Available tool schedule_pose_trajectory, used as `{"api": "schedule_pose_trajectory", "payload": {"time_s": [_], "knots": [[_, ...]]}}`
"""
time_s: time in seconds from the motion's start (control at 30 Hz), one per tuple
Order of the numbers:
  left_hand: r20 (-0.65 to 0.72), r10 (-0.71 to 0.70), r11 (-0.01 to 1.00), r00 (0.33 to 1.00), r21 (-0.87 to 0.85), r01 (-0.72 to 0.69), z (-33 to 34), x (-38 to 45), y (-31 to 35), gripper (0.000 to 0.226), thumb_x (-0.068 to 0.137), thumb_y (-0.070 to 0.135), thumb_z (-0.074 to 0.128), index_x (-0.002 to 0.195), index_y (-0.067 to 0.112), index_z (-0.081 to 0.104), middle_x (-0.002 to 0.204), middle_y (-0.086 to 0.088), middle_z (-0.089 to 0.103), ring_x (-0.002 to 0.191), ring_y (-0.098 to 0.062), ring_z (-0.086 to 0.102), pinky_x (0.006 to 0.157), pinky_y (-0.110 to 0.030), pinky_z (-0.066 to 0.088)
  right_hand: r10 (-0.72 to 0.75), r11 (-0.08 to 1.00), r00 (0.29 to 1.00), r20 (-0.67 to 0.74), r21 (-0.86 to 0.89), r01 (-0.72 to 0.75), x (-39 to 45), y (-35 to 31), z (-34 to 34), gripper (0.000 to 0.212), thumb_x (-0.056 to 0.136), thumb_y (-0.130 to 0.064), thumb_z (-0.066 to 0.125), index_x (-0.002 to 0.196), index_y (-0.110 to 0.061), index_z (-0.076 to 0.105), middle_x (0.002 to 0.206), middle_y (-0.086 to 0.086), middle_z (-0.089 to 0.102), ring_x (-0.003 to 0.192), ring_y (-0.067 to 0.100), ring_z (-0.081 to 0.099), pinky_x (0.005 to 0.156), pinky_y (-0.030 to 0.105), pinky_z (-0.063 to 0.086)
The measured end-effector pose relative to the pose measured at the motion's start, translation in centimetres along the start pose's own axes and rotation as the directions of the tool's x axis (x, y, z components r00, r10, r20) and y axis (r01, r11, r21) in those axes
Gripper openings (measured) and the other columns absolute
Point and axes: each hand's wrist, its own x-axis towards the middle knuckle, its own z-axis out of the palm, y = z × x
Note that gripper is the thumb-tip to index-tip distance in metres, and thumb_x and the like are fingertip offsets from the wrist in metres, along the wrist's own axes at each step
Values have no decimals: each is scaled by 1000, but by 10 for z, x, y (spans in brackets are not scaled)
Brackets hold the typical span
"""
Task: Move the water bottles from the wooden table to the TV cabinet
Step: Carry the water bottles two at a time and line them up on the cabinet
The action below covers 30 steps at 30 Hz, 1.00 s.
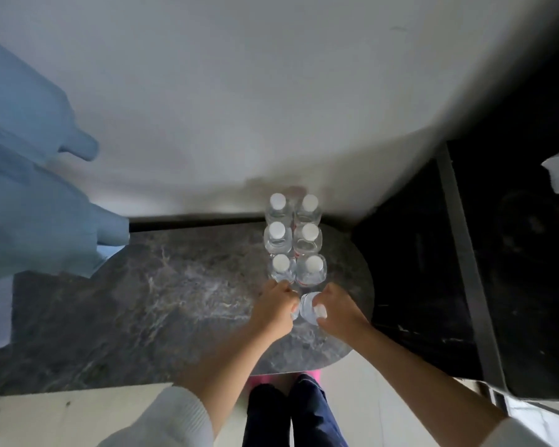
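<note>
Several clear water bottles with white caps [293,240] stand in two rows on the dark marble top of the TV cabinet [162,304], close to the white wall. My right hand [339,312] grips another clear bottle [308,307] just in front of the right row. My left hand [273,309] is curled round a bottle at the front of the left row; that bottle is almost wholly hidden under the hand, only a sliver of clear plastic shows. The wooden table is out of view.
Two large blue water jugs [36,201] lie at the left, their necks pointing over the cabinet. A dark TV screen [510,253] with a grey frame stands at the right. My legs and pink shoes [317,372] show below the cabinet's rounded edge.
</note>
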Motion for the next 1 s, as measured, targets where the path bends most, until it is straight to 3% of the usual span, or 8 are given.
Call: {"api": "schedule_pose_trajectory", "payload": {"time_s": [0.43,0.73,0.9,1.0], "knots": [[-6,-70,995,997,-65,70,9,15,1,26,88,1,54,111,7,64,125,-4,53,125,-22,39,96,-25,45,-70,998,997,-10,1,70,13,1,-10,38,92,-15,54,130,-13,52,138,6,42,125,16,45,103,16,37],[-24,-54,993,998,-103,52,12,11,-9,26,90,2,53,112,9,66,125,-3,54,126,-20,38,95,-23,45,-32,999,999,-16,-7,32,18,-9,-4,37,90,-11,55,127,-12,55,131,6,44,114,17,53,92,16,42],[-12,-37,993,999,-110,36,11,13,-10,25,90,2,52,110,6,65,126,-5,53,126,-21,38,97,-26,45,-44,999,999,-14,12,44,16,-7,-6,39,91,-13,55,130,-12,51,133,6,43,117,16,50,95,14,40],[-1,-17,993,1000,-117,17,12,13,-10,28,91,1,51,115,6,62,130,-4,50,128,-20,36,98,-26,45,-22,999,1000,10,26,21,15,-6,-6,36,92,-12,50,128,-8,50,133,12,42,119,24,47,99,26,40]]}}
